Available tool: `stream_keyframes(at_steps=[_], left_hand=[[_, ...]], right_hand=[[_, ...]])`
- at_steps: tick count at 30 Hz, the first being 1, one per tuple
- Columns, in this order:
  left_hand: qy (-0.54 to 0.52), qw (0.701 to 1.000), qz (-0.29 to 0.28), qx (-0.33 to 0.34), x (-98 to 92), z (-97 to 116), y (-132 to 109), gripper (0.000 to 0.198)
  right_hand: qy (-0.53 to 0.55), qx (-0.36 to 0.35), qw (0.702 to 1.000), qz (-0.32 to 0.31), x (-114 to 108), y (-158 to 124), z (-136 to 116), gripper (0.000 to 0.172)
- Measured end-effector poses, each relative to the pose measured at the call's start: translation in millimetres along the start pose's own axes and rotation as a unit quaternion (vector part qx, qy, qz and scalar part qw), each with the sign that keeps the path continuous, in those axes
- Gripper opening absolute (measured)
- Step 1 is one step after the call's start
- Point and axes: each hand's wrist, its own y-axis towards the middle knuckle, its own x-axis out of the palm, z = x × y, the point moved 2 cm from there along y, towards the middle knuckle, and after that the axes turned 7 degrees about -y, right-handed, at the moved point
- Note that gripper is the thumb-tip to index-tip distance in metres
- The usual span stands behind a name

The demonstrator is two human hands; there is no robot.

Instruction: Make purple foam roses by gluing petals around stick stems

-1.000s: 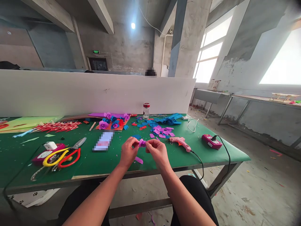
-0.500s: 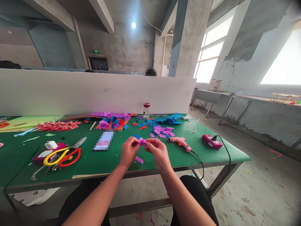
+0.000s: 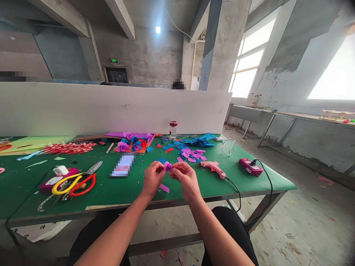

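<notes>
Between my two hands is a small purple paper flower, held above the green table. My left hand pinches its left side with thumb and forefinger. From the right, my right hand grips the flower's edge with its fingertips. Below them on the table lies a purple paper strip. Purple paper petals are scattered just beyond my right hand, mixed with blue pieces. To the right rests a pink glue gun with a black cord.
Finished paper flowers sit at the back, near a lidded glass jar. Scissors and a phone lie to the left. A purple power box stands at right, its cord trailing over the edge. A white board closes off the back.
The view has shifted very slightly. My right fingers have moved a little closer in on the flower; otherwise both hands keep their places.
</notes>
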Motion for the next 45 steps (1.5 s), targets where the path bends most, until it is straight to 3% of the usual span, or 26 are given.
stream_keyframes(at_steps=[9, 23, 34, 45], left_hand=[[0.038, 0.999, 0.011, 0.036, 0.6, 3.8, -2.9, 0.021], [0.048, 0.998, 0.02, 0.034, 1.0, 1.9, -1.3, 0.021], [0.041, 0.999, 0.026, 0.016, 1.1, 0.9, -0.6, 0.019], [0.035, 0.999, 0.014, 0.023, 2.8, 1.0, -3.0, 0.02]], right_hand=[[-0.006, 0.068, 0.998, -0.002, 0.6, 1.5, 6.9, 0.032], [0.019, 0.077, 0.997, 0.025, 2.5, -0.1, 8.6, 0.033], [0.013, 0.03, 0.999, 0.024, 3.7, -0.7, 7.6, 0.031], [0.038, 0.057, 0.997, 0.018, 4.0, 0.2, 15.9, 0.034]])
